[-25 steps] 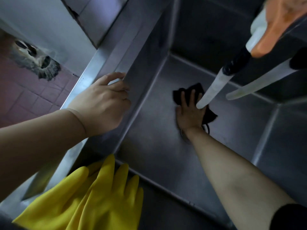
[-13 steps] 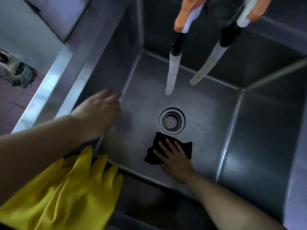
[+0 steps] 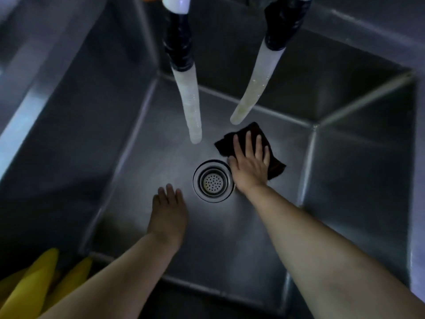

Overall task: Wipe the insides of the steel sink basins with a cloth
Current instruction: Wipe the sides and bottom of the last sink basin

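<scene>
Cloth [image 3: 271, 155]: small, dark, soft square of fabric, flat on floor of deep stainless steel sink basin [image 3: 142, 226], just right of and beyond round perforated steel drain strainer [image 3: 213, 181], near far wall. Pinned under right hand [image 3: 249, 164], palm down, fingers [image 3: 258, 147] spread wide and flat across fabric; no pinch grip. Left hand [image 3: 169, 215] inside basin at near left of drain, fingers loosely together, holding nothing; contact with floor not determinable. Two translucent flexible tap hoses [image 3: 192, 107] hanging above, tips close to cloth. Yellow rubber gloves [image 3: 34, 288] on near left rim.

Handling, by judgement: light, limp, likely damp; prone to bunching and sliding on smooth steel. Best controlled by flat palm pressure over centre, fingertips near edges. For walls and corners, fold into pad, grip by gathered middle.
</scene>
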